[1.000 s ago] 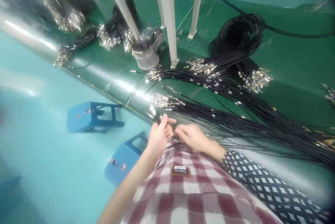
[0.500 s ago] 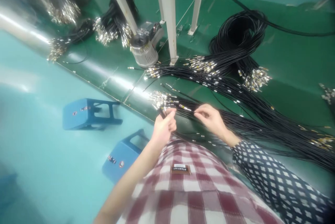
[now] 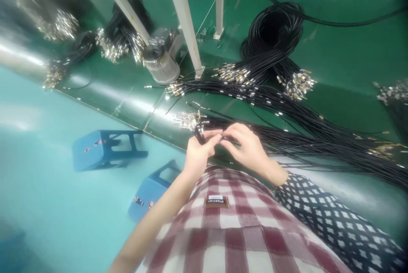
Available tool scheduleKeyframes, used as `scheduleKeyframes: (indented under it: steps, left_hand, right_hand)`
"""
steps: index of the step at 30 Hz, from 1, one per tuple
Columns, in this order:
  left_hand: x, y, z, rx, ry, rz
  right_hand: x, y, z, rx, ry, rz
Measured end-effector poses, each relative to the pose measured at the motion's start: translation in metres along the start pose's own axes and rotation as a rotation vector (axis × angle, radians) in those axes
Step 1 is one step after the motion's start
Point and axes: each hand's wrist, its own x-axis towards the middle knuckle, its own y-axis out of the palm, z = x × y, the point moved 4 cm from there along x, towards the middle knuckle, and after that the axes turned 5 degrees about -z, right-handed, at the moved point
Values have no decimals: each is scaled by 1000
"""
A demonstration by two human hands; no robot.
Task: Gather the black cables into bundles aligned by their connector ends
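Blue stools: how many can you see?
2: the farther stool, left of centre; the nearer stool, partly behind the left forearm. A blurred blue shape at lower left may be a third.

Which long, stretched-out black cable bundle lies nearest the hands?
The front bundle, its silvery tips just beyond the left hand; the other long bundle lies farther back.

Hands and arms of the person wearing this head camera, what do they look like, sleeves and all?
The bare left hand has no glove, and its forearm shows no sleeve. The bare right hand is ungloved too, but a dark fabric sleeve with a repeating white, cross-like pattern covers the arm almost to the wrist.
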Motion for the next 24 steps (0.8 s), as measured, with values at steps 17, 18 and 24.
scheduleKeyframes:
  steps: [17, 18, 24]
  left_hand:
    - [-14, -1, -13, -51, 11, 40]
    - [-15, -1, -14, -51, 12, 47]
    - [-17, 8, -18, -52, -1, 71]
  right_hand:
    - [2, 0, 10, 440, 342, 185]
    - [1, -3, 11, 487, 365, 181]
    - [-5, -15, 8, 522, 367, 158]
